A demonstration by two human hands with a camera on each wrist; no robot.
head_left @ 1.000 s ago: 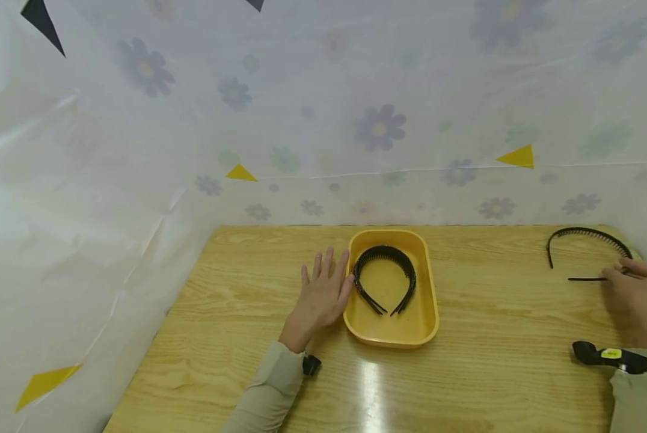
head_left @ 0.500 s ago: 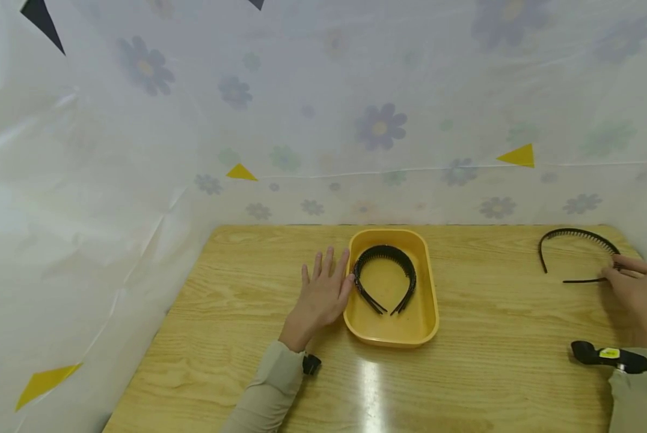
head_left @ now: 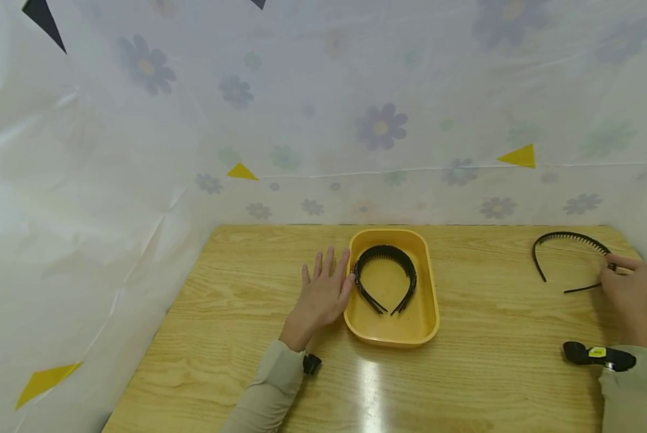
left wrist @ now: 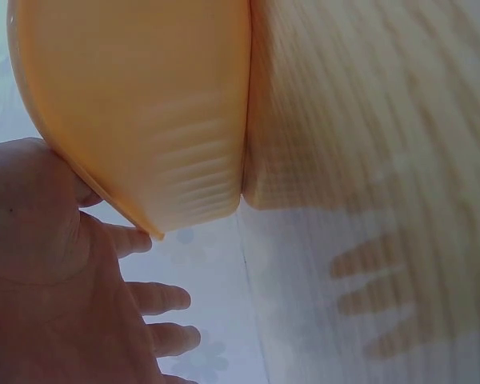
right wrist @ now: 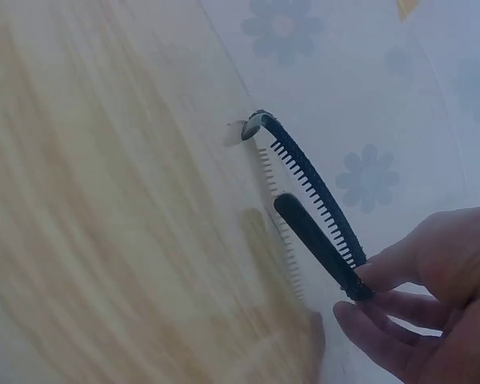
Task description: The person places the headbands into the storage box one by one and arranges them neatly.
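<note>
At the far right of the head view, my right hand (head_left: 634,294) pinches a black toothed headband (head_left: 570,235) by one side. In the right wrist view the headband (right wrist: 316,196) is held between thumb and fingers, its comb teeth along the inner curve. My left hand (head_left: 319,294) lies with straight, spread fingers against the left rim of a yellow plastic tray (head_left: 391,337). In the left wrist view that hand (left wrist: 72,272) touches the tray's rim (left wrist: 104,196). Inside the tray rest several black headbands (head_left: 385,251), stacked together with their ends pointing toward me.
The tray stands on a wood-grain table (head_left: 496,337). Behind the table hangs a white sheet (head_left: 312,138) with printed flowers and yellow triangles, which also runs along the left side. Each wrist wears a black camera strap (head_left: 599,356).
My right hand has shifted slightly left and the headband it holds has moved left and toward me, tilting a little. The left hand and the tray have stayed put.
</note>
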